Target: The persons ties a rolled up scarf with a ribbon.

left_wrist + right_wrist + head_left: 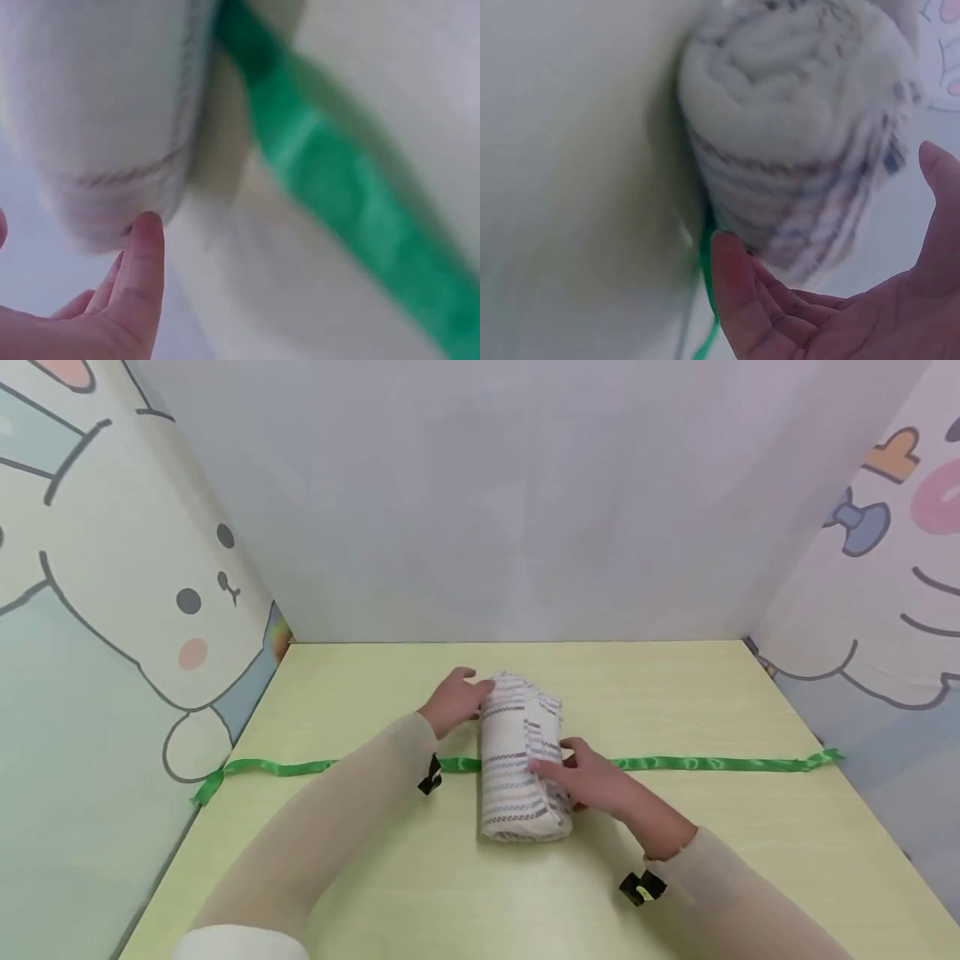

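Note:
A white towel [506, 760] with rows of coloured stripes lies rolled up lengthwise on the table. Its spiral end [780, 67] faces the right wrist camera. At the roll's far left side is my left hand [456, 700], its fingertips right at the cloth; in the left wrist view a nearly straight finger [139, 270] meets the towel near its end. My right hand [596, 779] is at the near right side, thumb over the roll's top in the head view. The right wrist view shows that hand's fingers [739, 292] loosely bent beside the towel, with thumb and fingers spread wide.
A green ribbon [705, 764] runs across the pale yellow table [390, 893] from side to side, passing under the towel. A plain grey-white wall [517, 502] closes off the back. Panels with cartoon animals [150, 577] stand at left and right.

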`<state>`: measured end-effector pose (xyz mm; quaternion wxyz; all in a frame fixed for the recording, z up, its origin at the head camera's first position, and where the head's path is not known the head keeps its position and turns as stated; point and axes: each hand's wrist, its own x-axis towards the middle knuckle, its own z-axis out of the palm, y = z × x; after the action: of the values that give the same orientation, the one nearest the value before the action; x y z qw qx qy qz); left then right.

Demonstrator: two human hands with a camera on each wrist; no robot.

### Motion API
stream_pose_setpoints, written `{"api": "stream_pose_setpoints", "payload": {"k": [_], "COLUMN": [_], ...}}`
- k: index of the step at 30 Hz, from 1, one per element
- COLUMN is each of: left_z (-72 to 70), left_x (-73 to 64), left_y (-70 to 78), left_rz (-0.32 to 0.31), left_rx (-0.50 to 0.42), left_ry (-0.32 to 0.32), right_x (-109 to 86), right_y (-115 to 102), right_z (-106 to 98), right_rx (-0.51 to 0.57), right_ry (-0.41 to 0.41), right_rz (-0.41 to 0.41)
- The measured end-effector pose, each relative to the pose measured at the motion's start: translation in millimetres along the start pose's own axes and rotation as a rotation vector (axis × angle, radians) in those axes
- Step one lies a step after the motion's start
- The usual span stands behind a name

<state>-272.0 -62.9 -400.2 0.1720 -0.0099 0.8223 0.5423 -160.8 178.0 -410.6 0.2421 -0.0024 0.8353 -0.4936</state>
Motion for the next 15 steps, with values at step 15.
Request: {"api": "stream_pose_setpoints", "payload": {"k": [15], "left_z": [-36.9], "left_x": [-48.0], "left_y": [-6.9], "left_rz": [0.271], "left_rx": [0.211], "left_ry": [0.098], "right_x": [21.6], "right_y": [16.3], "right_z": [-26.2], "right_rx": [-0.312], "right_ry": [0.188], "right_rz": [-0.210]}}
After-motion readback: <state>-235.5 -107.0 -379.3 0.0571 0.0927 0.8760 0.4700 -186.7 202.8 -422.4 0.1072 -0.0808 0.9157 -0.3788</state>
